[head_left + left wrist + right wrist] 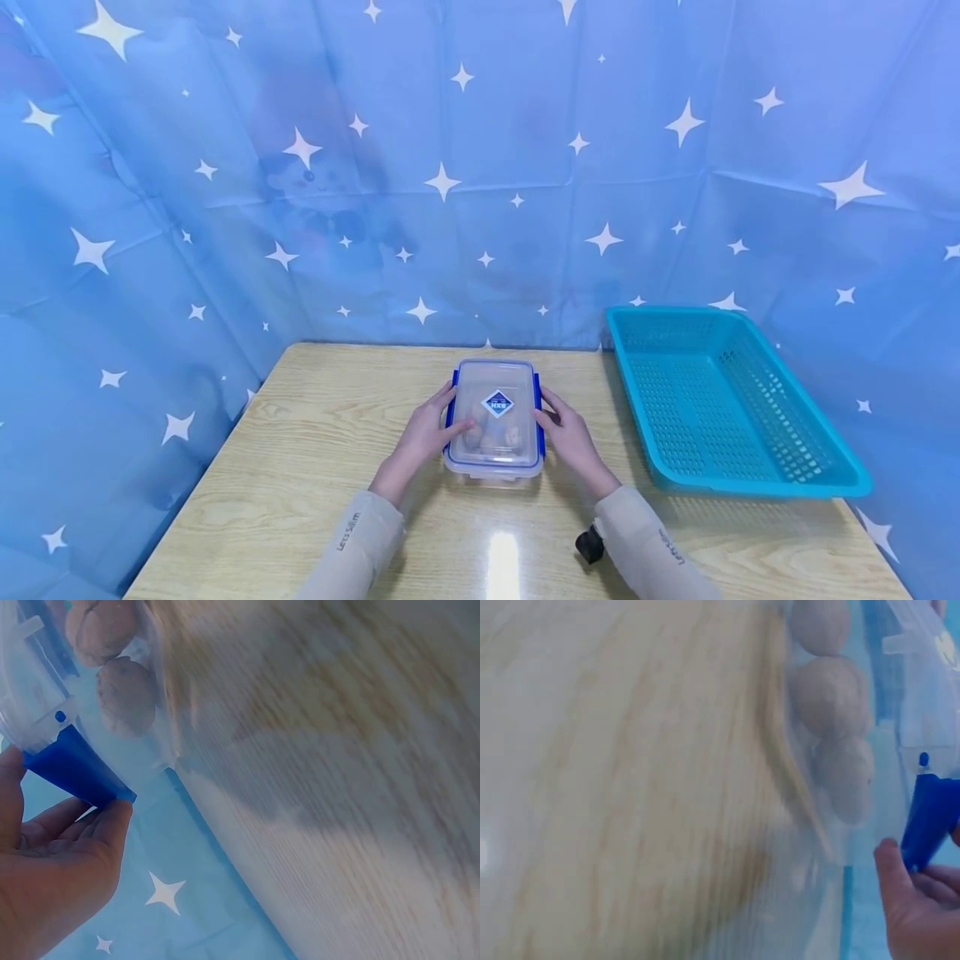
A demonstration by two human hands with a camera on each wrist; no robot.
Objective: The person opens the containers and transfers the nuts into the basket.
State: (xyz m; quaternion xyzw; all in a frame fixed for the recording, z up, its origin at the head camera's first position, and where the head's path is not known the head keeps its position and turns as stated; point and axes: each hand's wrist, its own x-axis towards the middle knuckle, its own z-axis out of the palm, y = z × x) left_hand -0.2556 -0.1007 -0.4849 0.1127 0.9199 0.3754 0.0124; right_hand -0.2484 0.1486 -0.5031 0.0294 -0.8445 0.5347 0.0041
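Note:
A clear plastic food container [480, 383] with a blue-trimmed lid and a diamond-shaped label lies on the table, between the two hands. Through its wall show several walnuts [126, 696]. My left hand [420, 433] is at its left side, thumb over the lid; in the left wrist view thumb and fingers pinch the blue side latch [75, 769], which slants outward from the wall. On the opposite side my right hand [573, 442] grips the other blue latch [928, 817], fingertips at its lower edge. That latch also stands out at a slant.
A turquoise perforated basket [693, 408] stands at the right of the wooden table [300, 475], overhanging its right edge. Behind and to the left hangs a blue curtain [510, 217] with white stars. A small black object [589, 546] sits at the right sleeve's cuff.

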